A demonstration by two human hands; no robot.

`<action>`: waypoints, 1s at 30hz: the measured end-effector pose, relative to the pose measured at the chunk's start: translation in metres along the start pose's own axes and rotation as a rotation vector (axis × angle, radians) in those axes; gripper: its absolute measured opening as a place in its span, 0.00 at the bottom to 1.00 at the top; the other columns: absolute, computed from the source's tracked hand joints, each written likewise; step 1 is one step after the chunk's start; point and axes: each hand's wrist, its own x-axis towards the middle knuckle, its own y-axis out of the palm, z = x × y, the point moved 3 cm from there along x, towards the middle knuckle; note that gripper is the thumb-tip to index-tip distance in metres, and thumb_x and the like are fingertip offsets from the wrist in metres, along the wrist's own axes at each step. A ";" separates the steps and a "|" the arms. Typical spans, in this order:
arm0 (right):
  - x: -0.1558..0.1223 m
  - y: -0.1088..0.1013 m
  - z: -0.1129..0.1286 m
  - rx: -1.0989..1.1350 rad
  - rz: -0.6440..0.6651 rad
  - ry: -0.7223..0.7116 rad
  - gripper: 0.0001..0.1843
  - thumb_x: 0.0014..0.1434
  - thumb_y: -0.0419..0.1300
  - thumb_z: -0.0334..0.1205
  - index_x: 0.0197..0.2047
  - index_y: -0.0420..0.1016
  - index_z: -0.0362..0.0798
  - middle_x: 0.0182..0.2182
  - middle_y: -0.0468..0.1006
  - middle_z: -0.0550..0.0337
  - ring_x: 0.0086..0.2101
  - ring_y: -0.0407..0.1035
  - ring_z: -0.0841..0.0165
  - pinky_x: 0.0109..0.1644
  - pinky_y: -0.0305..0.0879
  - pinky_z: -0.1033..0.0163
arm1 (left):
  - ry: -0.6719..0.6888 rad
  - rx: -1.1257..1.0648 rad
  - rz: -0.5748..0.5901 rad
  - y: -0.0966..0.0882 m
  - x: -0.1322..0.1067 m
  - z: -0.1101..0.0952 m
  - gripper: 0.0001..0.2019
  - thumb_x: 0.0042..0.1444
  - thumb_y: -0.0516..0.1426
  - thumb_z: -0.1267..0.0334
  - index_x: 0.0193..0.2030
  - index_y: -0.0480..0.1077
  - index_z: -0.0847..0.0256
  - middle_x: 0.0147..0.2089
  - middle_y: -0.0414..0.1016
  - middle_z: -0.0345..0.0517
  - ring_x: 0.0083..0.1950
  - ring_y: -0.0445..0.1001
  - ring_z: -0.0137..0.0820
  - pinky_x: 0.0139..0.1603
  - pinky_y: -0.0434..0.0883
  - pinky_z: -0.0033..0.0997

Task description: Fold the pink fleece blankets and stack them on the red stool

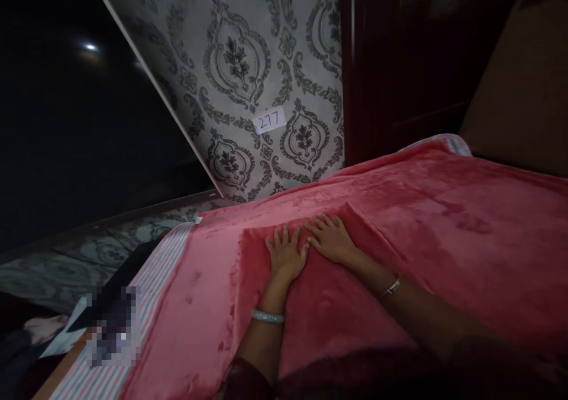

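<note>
Both palms press flat on a folded red plush blanket (328, 299), near its far edge. My left hand (286, 257) has its fingers spread, and a pale bangle (267, 316) circles that wrist. Close beside it, thumb tips almost touching, my right hand (332, 240) also lies open with fingers apart; a thin metal bracelet (391, 284) is on its wrist. Beneath and around the folded part spreads more pink plush cloth (199, 287); whether the two are one piece I cannot tell. Shadow darkens the fold's near end.
A striped sheet (164, 264) shows along the left edge. Behind are patterned wallpaper (239, 63) with a paper label (269, 119) reading 277, a large black screen-like panel (89, 122), and dark red wood (399, 63). A blurred-out patch (113, 329) covers something at lower left.
</note>
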 end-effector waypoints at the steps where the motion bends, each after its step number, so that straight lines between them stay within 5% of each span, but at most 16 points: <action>1: 0.000 -0.001 0.000 0.001 -0.004 0.000 0.28 0.70 0.45 0.50 0.69 0.63 0.54 0.68 0.59 0.49 0.66 0.51 0.47 0.65 0.46 0.33 | 0.000 0.000 -0.001 -0.001 0.000 0.000 0.31 0.66 0.43 0.43 0.73 0.53 0.49 0.77 0.46 0.51 0.76 0.42 0.55 0.70 0.44 0.69; 15: -0.016 -0.015 0.000 0.032 0.056 -0.008 0.30 0.69 0.46 0.52 0.72 0.56 0.56 0.70 0.56 0.51 0.68 0.47 0.53 0.68 0.45 0.38 | 0.023 -0.036 0.079 -0.016 -0.010 0.006 0.32 0.66 0.43 0.42 0.74 0.50 0.50 0.77 0.44 0.49 0.76 0.41 0.50 0.71 0.43 0.65; 19: -0.043 -0.025 -0.022 0.040 0.025 -0.101 0.28 0.68 0.50 0.51 0.69 0.61 0.59 0.68 0.61 0.53 0.67 0.51 0.53 0.67 0.47 0.38 | -0.035 -0.023 0.029 -0.032 -0.027 0.038 0.30 0.66 0.47 0.48 0.73 0.53 0.52 0.76 0.46 0.51 0.77 0.40 0.48 0.71 0.38 0.66; 22: -0.054 -0.034 -0.059 0.028 -0.065 0.002 0.26 0.67 0.50 0.48 0.66 0.68 0.53 0.67 0.62 0.50 0.66 0.52 0.50 0.66 0.49 0.36 | -0.251 -0.395 -0.070 -0.039 -0.031 0.080 0.29 0.61 0.58 0.57 0.69 0.61 0.57 0.76 0.45 0.52 0.77 0.36 0.47 0.73 0.36 0.62; 25: -0.052 -0.039 -0.097 0.191 -0.111 0.266 0.30 0.66 0.49 0.45 0.68 0.63 0.42 0.66 0.62 0.40 0.63 0.58 0.50 0.64 0.55 0.43 | -0.422 -0.855 -0.141 -0.037 -0.030 0.115 0.31 0.59 0.60 0.64 0.69 0.60 0.60 0.74 0.52 0.54 0.74 0.52 0.41 0.72 0.53 0.47; 28: -0.049 -0.039 -0.116 0.436 -0.052 0.437 0.31 0.65 0.50 0.44 0.67 0.64 0.37 0.60 0.70 0.38 0.58 0.66 0.52 0.60 0.62 0.51 | -0.557 -1.083 -0.147 -0.033 -0.027 0.135 0.30 0.64 0.56 0.63 0.70 0.55 0.68 0.64 0.70 0.64 0.59 0.75 0.39 0.57 0.74 0.37; 30: -0.050 -0.042 -0.119 0.501 -0.020 0.483 0.30 0.65 0.51 0.48 0.63 0.70 0.38 0.55 0.75 0.40 0.54 0.70 0.53 0.57 0.65 0.54 | -0.625 -1.197 -0.135 -0.030 -0.026 0.142 0.26 0.62 0.58 0.63 0.64 0.63 0.74 0.52 0.78 0.65 0.49 0.81 0.41 0.47 0.78 0.36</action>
